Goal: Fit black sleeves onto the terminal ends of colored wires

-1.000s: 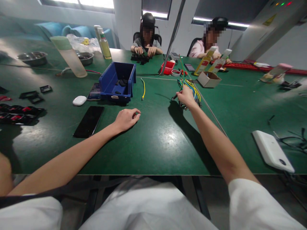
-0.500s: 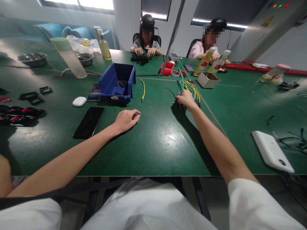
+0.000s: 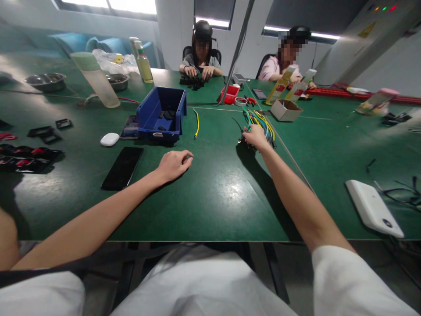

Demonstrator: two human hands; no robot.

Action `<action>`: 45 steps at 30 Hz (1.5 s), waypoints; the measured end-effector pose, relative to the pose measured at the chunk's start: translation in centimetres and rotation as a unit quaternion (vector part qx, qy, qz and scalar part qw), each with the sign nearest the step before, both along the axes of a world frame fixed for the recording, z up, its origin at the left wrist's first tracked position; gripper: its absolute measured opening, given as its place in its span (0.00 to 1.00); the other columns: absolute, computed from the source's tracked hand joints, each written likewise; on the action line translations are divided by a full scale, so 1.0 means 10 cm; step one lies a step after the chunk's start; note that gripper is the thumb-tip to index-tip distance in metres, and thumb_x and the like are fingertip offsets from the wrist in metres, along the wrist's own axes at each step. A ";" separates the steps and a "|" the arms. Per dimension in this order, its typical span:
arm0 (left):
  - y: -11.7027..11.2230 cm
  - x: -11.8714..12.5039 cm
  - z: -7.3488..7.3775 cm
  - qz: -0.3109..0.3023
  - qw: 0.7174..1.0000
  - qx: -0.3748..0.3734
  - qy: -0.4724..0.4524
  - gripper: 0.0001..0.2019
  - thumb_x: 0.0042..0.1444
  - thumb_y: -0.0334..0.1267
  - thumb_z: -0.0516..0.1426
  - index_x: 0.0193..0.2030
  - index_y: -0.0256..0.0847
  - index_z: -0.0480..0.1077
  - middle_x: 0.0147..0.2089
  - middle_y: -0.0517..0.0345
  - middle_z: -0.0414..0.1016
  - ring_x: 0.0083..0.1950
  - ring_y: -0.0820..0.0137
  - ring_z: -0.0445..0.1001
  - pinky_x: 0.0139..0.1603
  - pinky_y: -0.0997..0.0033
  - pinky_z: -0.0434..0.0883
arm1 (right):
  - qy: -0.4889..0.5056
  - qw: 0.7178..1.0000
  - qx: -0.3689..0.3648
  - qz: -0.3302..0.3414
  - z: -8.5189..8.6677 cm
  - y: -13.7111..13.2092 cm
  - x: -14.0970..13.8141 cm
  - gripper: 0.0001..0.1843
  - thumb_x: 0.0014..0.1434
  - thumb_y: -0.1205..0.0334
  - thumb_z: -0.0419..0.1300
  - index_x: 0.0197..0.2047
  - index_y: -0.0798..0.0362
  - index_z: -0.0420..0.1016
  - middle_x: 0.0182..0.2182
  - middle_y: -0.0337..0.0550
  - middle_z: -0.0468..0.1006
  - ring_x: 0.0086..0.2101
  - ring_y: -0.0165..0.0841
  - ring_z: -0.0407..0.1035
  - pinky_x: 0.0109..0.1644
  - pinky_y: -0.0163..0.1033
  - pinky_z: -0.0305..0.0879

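My right hand [image 3: 255, 137] reaches far across the green table [image 3: 213, 188] and is closed on a bundle of coloured wires [image 3: 259, 120], yellow, green and blue, lying flat under it. My left hand [image 3: 173, 163] rests on the table nearer to me, its fingers loosely curled with thumb and fingertips touching; nothing shows in them. A single yellow wire [image 3: 196, 123] lies beside a blue bin [image 3: 161, 113] holding small black parts.
A black phone [image 3: 122, 167], a white mouse-like object [image 3: 109, 139] and black frames [image 3: 46, 131] lie at left. A white device [image 3: 373, 207] sits at right. A cardboard box [image 3: 286, 109], red tray [image 3: 230, 93] and bottles stand farther off. Two people work opposite.
My right hand has lowered the wire bundle onto the table and drawn slightly toward me; the upright green wire has dropped. My left hand has stayed in place.
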State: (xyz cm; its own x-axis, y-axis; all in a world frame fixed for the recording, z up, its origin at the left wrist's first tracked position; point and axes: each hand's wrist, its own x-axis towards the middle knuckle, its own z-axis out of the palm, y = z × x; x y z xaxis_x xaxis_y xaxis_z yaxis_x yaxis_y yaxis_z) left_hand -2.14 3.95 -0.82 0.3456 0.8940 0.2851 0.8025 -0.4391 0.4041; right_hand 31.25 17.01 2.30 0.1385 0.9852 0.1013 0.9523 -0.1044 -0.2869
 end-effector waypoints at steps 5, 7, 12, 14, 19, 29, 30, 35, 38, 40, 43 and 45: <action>0.01 -0.01 -0.02 -0.002 1.000 0.000 0.000 0.13 0.62 0.43 0.53 0.45 0.41 0.76 0.30 0.59 0.76 0.30 0.68 0.73 0.33 0.69 0.63 | -0.010 1.000 0.010 -0.003 -0.01 -0.02 -0.01 0.16 0.57 0.66 0.58 0.48 0.61 0.75 0.41 0.61 0.80 0.46 0.47 0.74 0.46 0.41 0.66; 0.01 -0.01 -0.02 -0.003 1.000 -0.001 -0.001 0.13 0.62 0.43 0.53 0.45 0.41 0.76 0.30 0.59 0.76 0.30 0.68 0.73 0.33 0.69 0.63 | -0.018 1.000 0.021 -0.005 -0.02 -0.02 -0.03 0.16 0.57 0.65 0.58 0.48 0.62 0.75 0.43 0.62 0.79 0.47 0.48 0.73 0.47 0.42 0.65; 0.00 -0.01 -0.02 -0.004 1.000 0.003 0.000 0.13 0.61 0.43 0.54 0.45 0.41 0.76 0.30 0.58 0.77 0.31 0.68 0.74 0.32 0.70 0.63 | -0.039 0.998 0.041 -0.009 -0.05 -0.05 -0.08 0.16 0.60 0.63 0.57 0.48 0.62 0.76 0.46 0.65 0.79 0.51 0.50 0.72 0.51 0.43 0.64; 0.00 -0.01 -0.02 -0.006 1.000 0.005 0.001 0.13 0.61 0.43 0.54 0.45 0.41 0.76 0.30 0.58 0.77 0.31 0.68 0.74 0.32 0.70 0.63 | -0.042 0.998 0.046 -0.008 -0.05 -0.06 -0.09 0.17 0.60 0.63 0.57 0.50 0.63 0.76 0.47 0.65 0.78 0.52 0.50 0.71 0.51 0.43 0.64; 0.02 -0.01 -0.02 -0.005 1.000 0.009 -0.001 0.14 0.62 0.44 0.53 0.44 0.41 0.76 0.30 0.58 0.77 0.31 0.68 0.74 0.32 0.69 0.64 | -0.068 0.997 0.046 -0.002 -0.05 -0.08 -0.10 0.16 0.62 0.63 0.57 0.48 0.64 0.77 0.46 0.67 0.79 0.51 0.52 0.72 0.51 0.46 0.65; 0.02 0.00 -0.02 0.014 0.999 0.020 -0.030 0.13 0.61 0.43 0.54 0.45 0.40 0.77 0.31 0.57 0.77 0.31 0.67 0.74 0.34 0.69 0.66 | -0.111 0.992 0.050 0.011 -0.07 -0.14 -0.17 0.17 0.63 0.63 0.55 0.48 0.64 0.78 0.45 0.68 0.78 0.49 0.52 0.73 0.52 0.49 0.66; 0.02 0.01 -0.02 0.019 0.999 0.024 -0.034 0.13 0.61 0.43 0.54 0.44 0.40 0.77 0.31 0.57 0.77 0.30 0.67 0.74 0.34 0.69 0.67 | -0.113 0.992 0.048 0.011 -0.07 -0.15 -0.18 0.17 0.63 0.63 0.55 0.48 0.64 0.78 0.45 0.68 0.78 0.49 0.52 0.73 0.52 0.49 0.66; 0.05 0.01 0.01 0.056 0.993 0.071 -0.079 0.12 0.60 0.41 0.54 0.42 0.39 0.76 0.30 0.56 0.77 0.30 0.68 0.74 0.35 0.69 0.68 | -0.110 0.993 0.047 0.009 -0.05 -0.16 -0.21 0.16 0.64 0.65 0.54 0.48 0.64 0.78 0.44 0.67 0.79 0.49 0.51 0.73 0.52 0.48 0.66; 0.07 -0.01 0.06 0.095 0.984 0.115 -0.101 0.10 0.59 0.39 0.54 0.41 0.38 0.75 0.32 0.56 0.77 0.30 0.68 0.74 0.35 0.69 0.68 | -0.106 0.993 0.048 0.006 -0.04 -0.17 -0.22 0.15 0.65 0.64 0.55 0.49 0.63 0.77 0.45 0.66 0.78 0.49 0.51 0.73 0.51 0.48 0.66; 0.09 -0.04 0.10 0.116 0.977 0.146 -0.106 0.10 0.59 0.37 0.54 0.41 0.38 0.75 0.35 0.55 0.78 0.32 0.68 0.74 0.37 0.69 0.69 | -0.102 0.994 0.049 0.000 -0.03 -0.18 -0.23 0.15 0.64 0.63 0.56 0.50 0.62 0.76 0.45 0.65 0.78 0.49 0.51 0.73 0.51 0.48 0.67; 0.14 -0.11 0.18 0.138 0.969 0.179 -0.100 0.10 0.59 0.36 0.53 0.42 0.38 0.74 0.40 0.52 0.78 0.38 0.65 0.76 0.43 0.67 0.71 | -0.090 0.995 0.053 -0.006 0.00 -0.22 -0.25 0.16 0.65 0.60 0.57 0.52 0.61 0.74 0.47 0.64 0.77 0.50 0.51 0.73 0.51 0.49 0.67; 0.18 -0.16 0.23 0.150 0.966 0.185 -0.100 0.10 0.59 0.36 0.53 0.43 0.37 0.73 0.42 0.50 0.77 0.43 0.63 0.76 0.48 0.65 0.71 | -0.084 0.994 0.065 -0.005 0.03 -0.25 -0.28 0.17 0.65 0.59 0.57 0.53 0.60 0.74 0.48 0.64 0.77 0.50 0.50 0.73 0.51 0.49 0.66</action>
State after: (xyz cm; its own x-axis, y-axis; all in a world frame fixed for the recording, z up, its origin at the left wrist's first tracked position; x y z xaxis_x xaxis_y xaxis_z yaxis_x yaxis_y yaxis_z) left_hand -3.74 5.77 1.50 -0.0078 0.7695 0.6386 0.8377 -0.3437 0.4244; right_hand 28.42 14.53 2.58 0.1191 0.9610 0.2494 0.9868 -0.0869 -0.1363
